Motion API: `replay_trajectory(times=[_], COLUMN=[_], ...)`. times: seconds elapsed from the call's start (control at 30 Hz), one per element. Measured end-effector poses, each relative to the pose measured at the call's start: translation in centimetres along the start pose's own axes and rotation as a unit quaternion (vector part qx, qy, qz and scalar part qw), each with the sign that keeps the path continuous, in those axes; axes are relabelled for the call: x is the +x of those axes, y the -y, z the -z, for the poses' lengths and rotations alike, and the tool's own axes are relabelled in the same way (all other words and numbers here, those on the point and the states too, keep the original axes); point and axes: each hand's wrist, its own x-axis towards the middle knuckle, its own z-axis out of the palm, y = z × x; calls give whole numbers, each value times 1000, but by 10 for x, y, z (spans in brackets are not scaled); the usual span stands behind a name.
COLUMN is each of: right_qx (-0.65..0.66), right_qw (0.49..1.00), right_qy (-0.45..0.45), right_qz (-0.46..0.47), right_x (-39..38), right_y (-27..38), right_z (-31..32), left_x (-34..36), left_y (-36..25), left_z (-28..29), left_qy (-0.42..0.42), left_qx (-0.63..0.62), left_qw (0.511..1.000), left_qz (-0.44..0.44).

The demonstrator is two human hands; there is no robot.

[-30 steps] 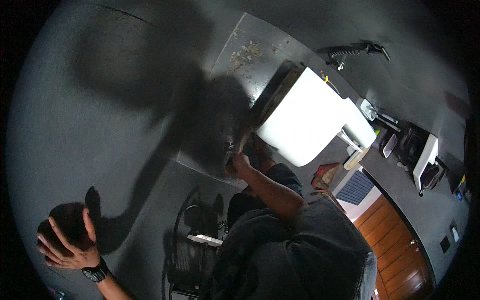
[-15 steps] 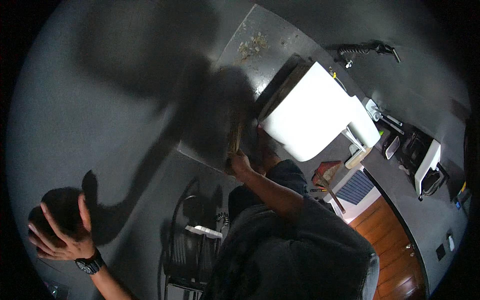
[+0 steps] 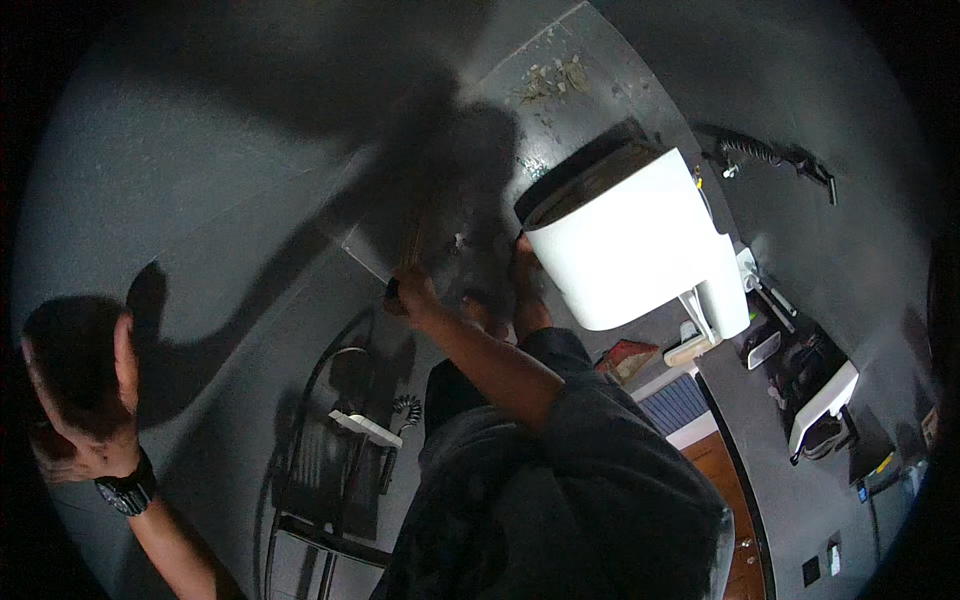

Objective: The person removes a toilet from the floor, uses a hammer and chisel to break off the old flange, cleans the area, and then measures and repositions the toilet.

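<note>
My right hand (image 3: 415, 292) is closed round a thin straw-coloured broom (image 3: 413, 240), its bristles over the dark, shadowed floor. Off to the far left, my left hand (image 3: 85, 440) is raised against the grey wall with fingers spread, holding nothing. A black watch (image 3: 127, 487) circles that wrist. Beyond the broom, a heap of pale scraps (image 3: 553, 80) lies on the wet grey floor. One bare foot (image 3: 525, 255) stands beside a large white fixture (image 3: 625, 245) that looks like a toilet. Shadow hides the broom's far end.
A red dustpan (image 3: 628, 360) lies by a striped grey mat (image 3: 675, 403) near a brown wooden door (image 3: 735, 500). A dark metal frame (image 3: 325, 530) stands at lower left. A coiled hose (image 3: 750, 150) hangs on the right wall, above a white-topped rack (image 3: 825, 410).
My right hand and the broom have moved left. My left hand appears farther left and higher. The whole view has shifted, with the white fixture slightly turned.
</note>
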Motion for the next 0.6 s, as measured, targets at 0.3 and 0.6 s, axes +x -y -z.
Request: replay_trajectory(times=[0.3,0.6], right_qx=[-30,-155], right_qw=[992,961], right_qy=[-122,-187], right_qz=[-26,135], right_x=[-46,-85], right_y=[6,44], right_z=[52,102], left_x=[14,14], left_y=[9,-10], left_z=[-6,-4], left_qy=[-37,-39], left_qx=[-47,-122], left_qw=[998,988], left_qz=[-30,82])
